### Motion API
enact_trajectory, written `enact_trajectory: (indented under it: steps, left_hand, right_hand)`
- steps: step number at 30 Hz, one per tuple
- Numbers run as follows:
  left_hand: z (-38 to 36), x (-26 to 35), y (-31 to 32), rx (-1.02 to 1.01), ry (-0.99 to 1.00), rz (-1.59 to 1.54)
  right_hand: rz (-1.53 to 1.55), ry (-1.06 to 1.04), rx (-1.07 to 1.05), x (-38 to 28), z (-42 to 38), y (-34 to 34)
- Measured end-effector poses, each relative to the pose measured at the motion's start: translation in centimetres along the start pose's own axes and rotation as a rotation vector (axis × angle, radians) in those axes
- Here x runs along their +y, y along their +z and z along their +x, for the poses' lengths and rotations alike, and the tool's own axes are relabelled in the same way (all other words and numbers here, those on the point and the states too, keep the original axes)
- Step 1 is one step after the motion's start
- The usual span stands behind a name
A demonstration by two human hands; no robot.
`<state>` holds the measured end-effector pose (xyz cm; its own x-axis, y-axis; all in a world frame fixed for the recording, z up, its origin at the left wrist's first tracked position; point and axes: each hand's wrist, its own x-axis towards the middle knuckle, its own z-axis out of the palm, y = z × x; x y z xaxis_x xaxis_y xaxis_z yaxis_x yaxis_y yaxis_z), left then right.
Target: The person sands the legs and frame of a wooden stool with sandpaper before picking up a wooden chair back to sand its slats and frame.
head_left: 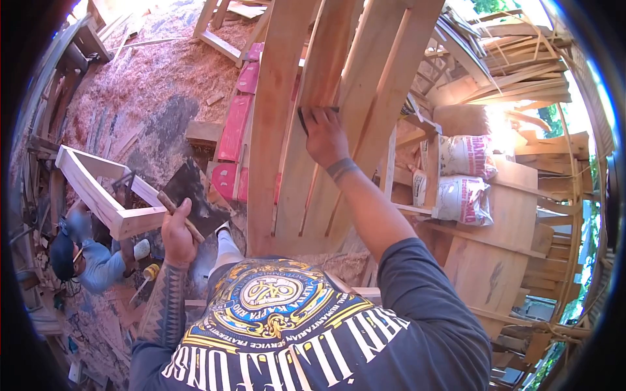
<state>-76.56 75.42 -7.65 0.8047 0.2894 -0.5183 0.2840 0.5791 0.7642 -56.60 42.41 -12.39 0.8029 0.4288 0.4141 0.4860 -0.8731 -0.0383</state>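
Observation:
My right hand (326, 135) presses down on a slatted wooden panel (365, 78). Under its closed fingers is a dark pad (302, 120), which looks like sandpaper; only its edges show. Lower left, my left hand (178, 236) is wrapped around a short wooden stick (171, 203), held off to the side of the panel. A dark, smudged flat sheet (199, 195) spreads out right beside the stick and overlaps it in this view. The panel's long slats run away from my body with narrow gaps between them.
Pink pieces (233, 130) lie along the panel's left side. At far left another person (101, 260) crouches by a pale wooden frame (107, 192), with a yellow power tool (150, 272) close by. Printed sacks (462, 199) and stacked boards (495, 241) stand right. Sawdust (156, 72) covers the floor.

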Motion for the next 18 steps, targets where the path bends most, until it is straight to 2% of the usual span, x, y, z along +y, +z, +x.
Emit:
enact_trajectory:
  steps: [7, 10, 13, 17, 18]
  left_hand:
    - [-0.5, 0.0, -1.1, -0.112, -0.03, 0.025]
    - [-1.0, 0.9, -0.7, -0.166, -0.047, 0.034]
    - [-0.8, 1.1, 0.0, -0.156, -0.042, -0.067]
    - [0.3, 1.9, -0.3, -0.274, -0.014, -0.024]
    - [0.7, 2.1, -0.5, -0.278, -0.024, -0.028]
  right_hand:
    - [0.052, 0.015, -0.034, -2.5, -5.4, 1.5]
    - [0.115, 0.07, -0.214, -2.1, -3.9, -0.5]
    - [0.284, 0.256, -0.485, 0.8, -0.1, -3.3]
    - [0.384, 0.441, -0.172, 5.0, 9.9, -10.2]
    - [0.346, 0.466, -0.176, 5.2, 11.5, -11.1]
